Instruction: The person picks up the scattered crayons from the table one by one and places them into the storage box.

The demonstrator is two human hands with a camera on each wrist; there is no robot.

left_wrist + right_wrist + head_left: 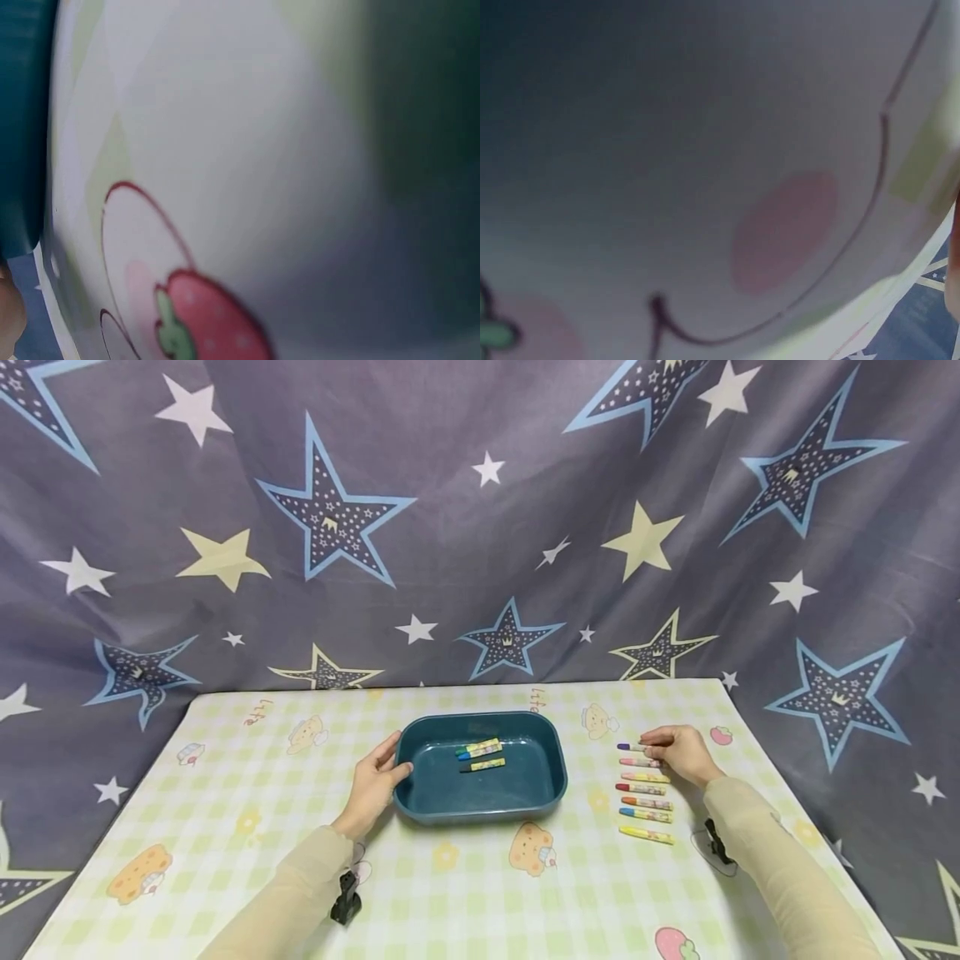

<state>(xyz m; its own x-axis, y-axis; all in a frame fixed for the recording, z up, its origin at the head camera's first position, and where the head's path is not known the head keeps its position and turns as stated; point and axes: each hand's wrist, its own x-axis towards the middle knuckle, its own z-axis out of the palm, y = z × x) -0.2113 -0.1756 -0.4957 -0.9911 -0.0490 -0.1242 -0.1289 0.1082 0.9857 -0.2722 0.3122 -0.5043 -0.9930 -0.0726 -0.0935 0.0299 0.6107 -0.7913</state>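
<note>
My left hand (373, 783) grips the left end of a dark teal tray (480, 817), thumb over the rim; the left wrist view catches only the tray's side (22, 135) and a bit of finger. Inside the tray lie a green crayon (489, 745), a blue crayon (483, 753) and a black crayon (483, 766). On the right, my right hand (682, 753) pinches the far end of a purple crayon (630, 747) at the top of a column of crayons. Its fingertips partly hide that crayon. The right wrist view shows mostly blurred tablecloth.
Below the purple one lie two pink crayons (643, 777), a dark red crayon (641, 789), an orange crayon (647, 803), a blue one (647, 815) and a yellow crayon (647, 835). A checked cloth (247, 777) covers the table; a starry curtain (450, 543) hangs behind.
</note>
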